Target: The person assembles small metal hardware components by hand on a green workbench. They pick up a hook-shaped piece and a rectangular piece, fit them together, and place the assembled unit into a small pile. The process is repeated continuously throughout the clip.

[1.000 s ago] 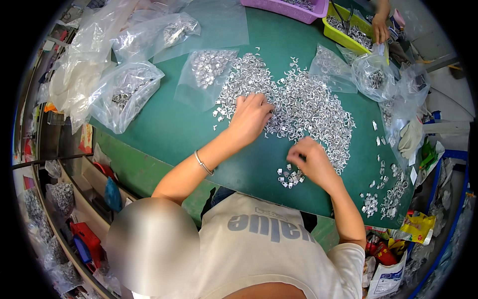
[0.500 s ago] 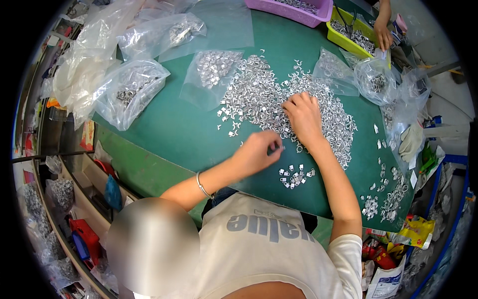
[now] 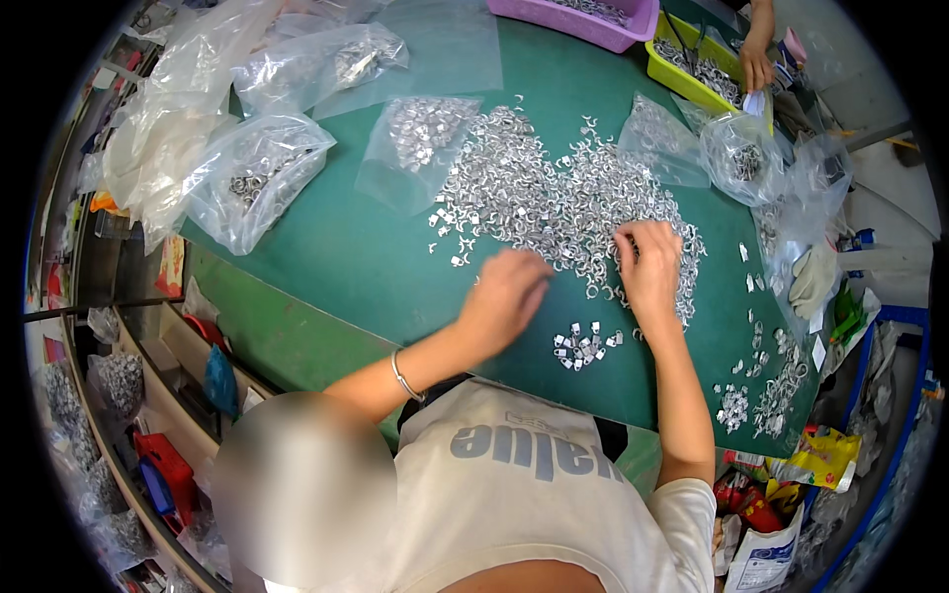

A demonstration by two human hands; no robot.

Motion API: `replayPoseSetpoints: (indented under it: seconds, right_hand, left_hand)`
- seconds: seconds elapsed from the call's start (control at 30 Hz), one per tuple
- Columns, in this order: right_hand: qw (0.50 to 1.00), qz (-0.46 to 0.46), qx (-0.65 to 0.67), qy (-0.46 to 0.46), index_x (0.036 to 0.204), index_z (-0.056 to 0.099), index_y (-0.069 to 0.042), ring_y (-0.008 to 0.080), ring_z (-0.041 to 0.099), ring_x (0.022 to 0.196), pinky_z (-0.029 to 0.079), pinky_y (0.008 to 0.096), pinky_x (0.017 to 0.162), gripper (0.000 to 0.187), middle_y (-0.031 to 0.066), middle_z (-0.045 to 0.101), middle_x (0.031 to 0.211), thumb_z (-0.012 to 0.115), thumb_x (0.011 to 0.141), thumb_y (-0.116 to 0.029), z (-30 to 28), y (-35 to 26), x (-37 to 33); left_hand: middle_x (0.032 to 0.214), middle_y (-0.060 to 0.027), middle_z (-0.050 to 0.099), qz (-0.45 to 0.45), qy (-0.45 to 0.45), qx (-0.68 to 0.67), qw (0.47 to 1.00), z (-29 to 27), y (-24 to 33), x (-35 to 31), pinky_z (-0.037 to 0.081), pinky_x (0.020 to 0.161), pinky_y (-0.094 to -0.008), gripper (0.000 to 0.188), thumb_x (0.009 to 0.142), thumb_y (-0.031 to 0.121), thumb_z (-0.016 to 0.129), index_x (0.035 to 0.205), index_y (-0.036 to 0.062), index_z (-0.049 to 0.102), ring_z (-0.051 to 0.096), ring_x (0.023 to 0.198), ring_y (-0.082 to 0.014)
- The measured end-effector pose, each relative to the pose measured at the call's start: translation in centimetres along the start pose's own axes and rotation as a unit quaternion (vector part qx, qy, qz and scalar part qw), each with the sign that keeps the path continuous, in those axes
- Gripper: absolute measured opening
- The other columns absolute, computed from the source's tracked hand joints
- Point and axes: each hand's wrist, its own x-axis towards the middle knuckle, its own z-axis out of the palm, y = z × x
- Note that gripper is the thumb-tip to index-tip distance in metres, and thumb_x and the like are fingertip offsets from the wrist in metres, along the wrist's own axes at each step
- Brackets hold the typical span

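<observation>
A broad heap of small silver metal pieces (image 3: 509, 178), many of them curved or crescent-shaped, is spread on the green table. My left hand (image 3: 506, 296), with a bracelet on its wrist, is at the heap's near edge, fingers curled and fingertips close to the loose pieces. Over the heap's right part is my right hand (image 3: 652, 272), its fingers bent and drawn toward the thumb. Whatever either hand pinches is too small or hidden to make out. Between my forearms lies a small separate group of flat silver tabs (image 3: 585, 346).
Clear bags of metal parts (image 3: 257, 183) lie at left, with another bag (image 3: 420, 138) beside the heap. A purple bin (image 3: 583, 25) and a yellow-green bin (image 3: 697, 74) stand at the back. Another person's hand (image 3: 757, 69) is beside them. More pieces (image 3: 781, 385) lie at right.
My right hand has moved right and nearer to me over the heap. The left hand has shifted slightly up and left, its fingers now pointing toward the heap's edge.
</observation>
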Motion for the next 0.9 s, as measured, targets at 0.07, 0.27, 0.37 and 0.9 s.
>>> replayPoseSetpoints:
  seconds: [0.07,0.27,0.37,0.9]
  right_hand:
    - [0.995,0.001,-0.084,0.049,0.082,0.066,-0.004,0.0277,0.055,0.088,0.04,0.0387,0.079,0.006,0.007,0.062,0.087,0.07,0.078,-0.004,0.0,0.2,0.1]
    - [0.989,-0.089,0.063,-0.101,0.089,0.065,-0.007,0.0247,0.053,0.093,0.038,0.0376,0.08,0.019,0.0039,0.059,0.092,0.074,0.073,-0.008,1.4,-2.2,0.6]
    - [0.986,-0.1,0.006,-0.134,0.086,0.064,-0.007,0.0235,0.052,0.092,0.037,0.0384,0.084,0.02,0.0043,0.057,0.087,0.075,0.071,-0.014,1.3,-3.1,0.4]
    - [0.973,-0.189,-0.062,-0.116,0.082,0.062,-0.006,0.0236,0.051,0.094,0.036,0.0414,0.089,0.002,0.0061,0.054,0.088,0.062,0.08,-0.006,1.4,-2.3,0.1]
  left_hand:
    - [0.104,-0.01,0.059,-0.009,0.082,0.076,0.994,-1.1,-1.0,1.7,0.045,0.086,-0.0412,0.024,0.078,0.002,0.069,0.102,0.0048,0.064,0.056,0.099,-0.032]
    - [0.105,-0.0062,0.055,0.023,-0.021,0.145,0.989,-1.2,-2.4,3.7,0.038,0.083,-0.0379,0.024,0.077,0.004,0.071,0.1,0.0074,0.066,0.051,0.097,-0.026]
    - [0.102,-0.0047,0.054,0.033,-0.033,0.166,0.985,-0.9,-2.9,3.7,0.035,0.08,-0.0375,0.022,0.077,0.007,0.07,0.099,0.0079,0.067,0.05,0.096,-0.0242]
    - [0.091,-0.0064,0.06,0.045,-0.039,0.133,0.989,-0.8,-3.3,5.1,0.038,0.076,-0.0383,0.009,0.08,0.003,0.067,0.087,0.0053,0.062,0.054,0.089,-0.027]
